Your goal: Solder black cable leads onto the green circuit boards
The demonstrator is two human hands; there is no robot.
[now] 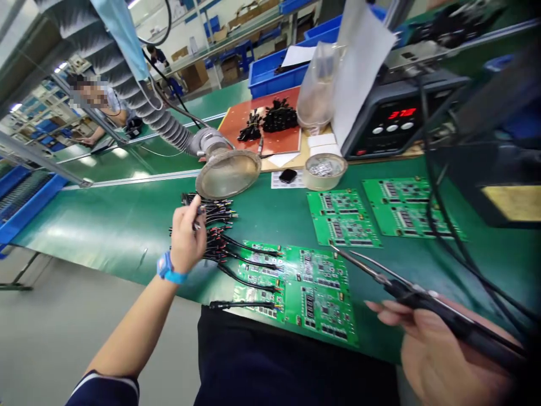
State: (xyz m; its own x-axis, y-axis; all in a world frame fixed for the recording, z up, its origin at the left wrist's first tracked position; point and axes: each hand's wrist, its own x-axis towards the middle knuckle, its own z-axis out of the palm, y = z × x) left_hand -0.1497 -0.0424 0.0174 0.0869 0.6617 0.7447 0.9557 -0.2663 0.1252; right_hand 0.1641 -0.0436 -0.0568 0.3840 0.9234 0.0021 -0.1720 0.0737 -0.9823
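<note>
Right hand [439,344] wraps around the corded soldering tweezers [416,296], tips aimed at the circuit boards [315,287] — left hand [186,239] pinches shut on the wire bundle [217,228], kept within reach on the table [127,225].

The left hand [186,239] hides what it pinches at the wire leads [220,225]; the blurred right hand [443,355] is cut off near right; circuit board markings [316,296] are too small to read.

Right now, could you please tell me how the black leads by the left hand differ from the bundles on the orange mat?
The black leads by the left hand fan out loosely; the bundles sit in tight clumps. The leads lie across a circuit board, the bundles farther off on the orange mat. Both are black wiring.
</note>
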